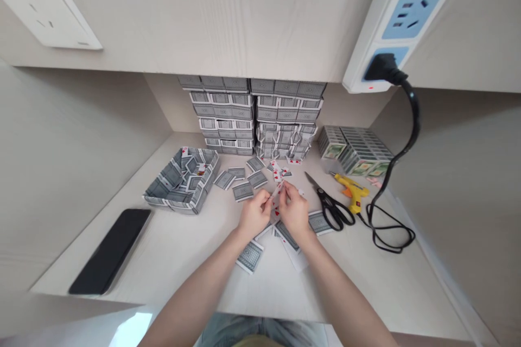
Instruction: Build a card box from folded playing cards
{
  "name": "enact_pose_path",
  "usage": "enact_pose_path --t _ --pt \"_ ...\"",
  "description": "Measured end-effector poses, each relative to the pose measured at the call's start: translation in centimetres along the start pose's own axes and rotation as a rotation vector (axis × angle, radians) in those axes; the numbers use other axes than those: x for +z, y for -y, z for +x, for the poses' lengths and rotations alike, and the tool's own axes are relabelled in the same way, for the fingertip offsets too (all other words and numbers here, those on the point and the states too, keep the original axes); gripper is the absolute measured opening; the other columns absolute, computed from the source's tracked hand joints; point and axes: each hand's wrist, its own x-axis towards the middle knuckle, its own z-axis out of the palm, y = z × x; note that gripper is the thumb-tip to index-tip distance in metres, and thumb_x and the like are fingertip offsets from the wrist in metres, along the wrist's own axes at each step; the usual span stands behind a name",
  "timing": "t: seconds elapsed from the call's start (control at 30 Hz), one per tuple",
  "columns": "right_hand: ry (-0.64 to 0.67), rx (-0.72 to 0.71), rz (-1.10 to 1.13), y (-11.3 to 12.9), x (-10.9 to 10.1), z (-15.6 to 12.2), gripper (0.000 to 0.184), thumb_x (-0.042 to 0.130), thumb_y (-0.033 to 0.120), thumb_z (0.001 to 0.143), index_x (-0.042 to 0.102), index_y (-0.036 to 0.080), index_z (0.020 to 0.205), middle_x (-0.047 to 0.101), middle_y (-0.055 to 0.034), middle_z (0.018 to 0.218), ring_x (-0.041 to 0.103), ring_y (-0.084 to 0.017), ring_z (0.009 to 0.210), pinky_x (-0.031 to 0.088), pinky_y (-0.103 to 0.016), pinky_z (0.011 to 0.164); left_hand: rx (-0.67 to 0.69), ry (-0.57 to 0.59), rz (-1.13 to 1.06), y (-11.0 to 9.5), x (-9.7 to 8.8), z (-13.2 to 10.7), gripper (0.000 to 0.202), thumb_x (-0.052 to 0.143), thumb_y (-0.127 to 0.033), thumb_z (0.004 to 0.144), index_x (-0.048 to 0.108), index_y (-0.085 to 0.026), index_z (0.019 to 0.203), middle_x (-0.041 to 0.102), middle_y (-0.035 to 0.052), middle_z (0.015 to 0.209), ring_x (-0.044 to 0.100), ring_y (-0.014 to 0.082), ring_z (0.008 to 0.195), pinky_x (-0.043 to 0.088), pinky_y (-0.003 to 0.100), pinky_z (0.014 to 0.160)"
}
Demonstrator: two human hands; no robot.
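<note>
My left hand (254,216) and my right hand (293,211) meet over the middle of the desk, both pinched on one playing card (277,193) with red pips, held between the fingertips. Under and around the hands lie several loose cards with grey patterned backs (249,256). More folded cards (243,191) are scattered just beyond the hands. A square open box made of folded cards (180,180) sits to the left with card pieces inside.
Stacks of folded-card boxes (252,115) stand against the back wall. Packs of cards (354,150) lie at the right rear. Black scissors (330,204), a yellow glue gun (353,191) with black cable (386,230) and a black phone (110,250) lie on the desk.
</note>
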Motion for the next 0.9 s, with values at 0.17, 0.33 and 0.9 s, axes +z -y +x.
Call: enact_pose_path --t 0.17,0.33,0.9 --pt "0.129 0.01 0.188 0.0 -0.7 0.8 0.031 0.044 0.032 0.081 0.06 0.016 0.102 0.069 -0.0089 0.09 0.065 -0.018 0.077 0.05 -0.027 0.07 -0.027 -0.044 -0.032 0.3 -0.3 0.4 0.015 0.048 -0.029 0.079 0.046 -0.018 0.069 0.057 -0.0036 0.059 0.051 0.0086 0.052 0.035 0.017 0.052" --pt "0.18 -0.076 0.023 0.2 -1.5 1.2 0.029 0.04 0.03 0.083 0.064 0.017 0.093 0.07 -0.0067 0.08 0.063 -0.017 0.065 0.047 -0.025 0.062 -0.03 -0.05 -0.014 0.2 -0.3 0.2 0.015 0.048 -0.029 0.079 0.046 -0.018 0.069 0.056 -0.004 0.057 0.049 0.0084 0.05 0.035 0.017 0.05" --pt "0.034 -0.102 -0.227 0.4 -1.3 0.5 0.028 0.041 0.03 0.082 0.066 0.015 0.084 0.068 -0.0088 0.068 0.062 -0.017 0.058 0.042 -0.024 0.057 0.124 0.03 0.206 0.2 0.2 -0.4 0.014 0.04 -0.018 0.081 0.051 -0.021 0.074 0.057 -0.001 0.062 0.053 0.0113 0.056 0.035 0.02 0.054"
